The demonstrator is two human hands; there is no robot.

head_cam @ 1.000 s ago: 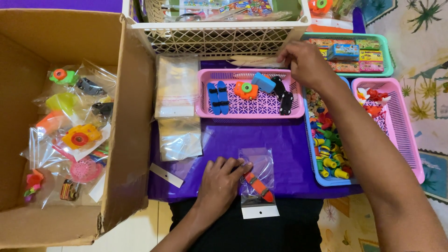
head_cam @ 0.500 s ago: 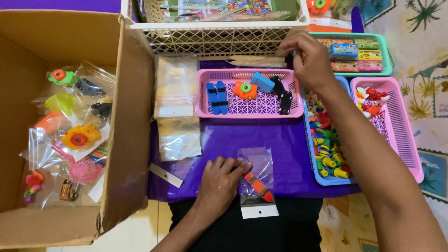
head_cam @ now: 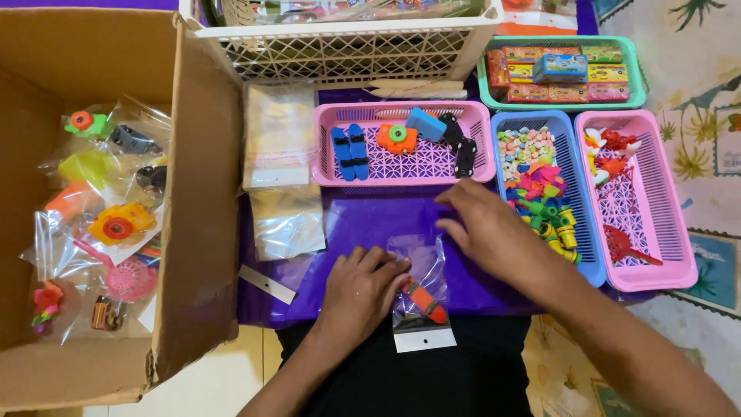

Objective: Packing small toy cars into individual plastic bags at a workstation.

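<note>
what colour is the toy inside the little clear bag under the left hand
Orange-red with a dark band; the toy shows through the clear bag, clearest in the head view.

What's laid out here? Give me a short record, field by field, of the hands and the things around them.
Left hand: left hand rests flat on a small clear plastic bag holding an orange toy piece.
Right hand: right hand hovers, fingers spread, over the purple table cover, beside the bag; whether it holds anything cannot be told.
Ahead: long pink plastic basket with blue, orange and black toys.
Right side: blue plastic basket of small colourful pieces.
Left side: open cardboard box with filled bags.
</note>
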